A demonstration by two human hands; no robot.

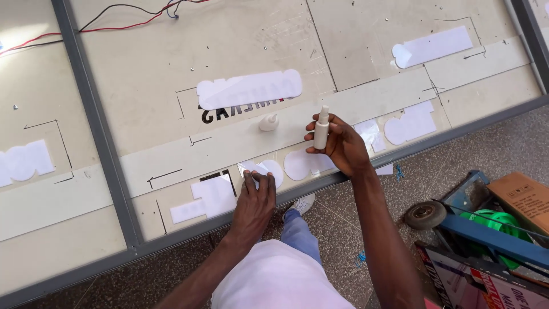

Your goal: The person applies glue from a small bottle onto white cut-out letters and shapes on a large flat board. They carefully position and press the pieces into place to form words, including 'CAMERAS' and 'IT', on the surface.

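Right hand grips a small white bottle upright — left hand presses, seemingly flat-fingered, on a clear cutout.

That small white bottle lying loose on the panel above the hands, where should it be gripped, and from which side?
Grip the small white bottle across its rounded body, coming straight down from above. It lies on its side on the flat panel with open surface around it; its narrow tip offers little hold. The right hand already holds an upright bottle; the left hand presses a clear piece.
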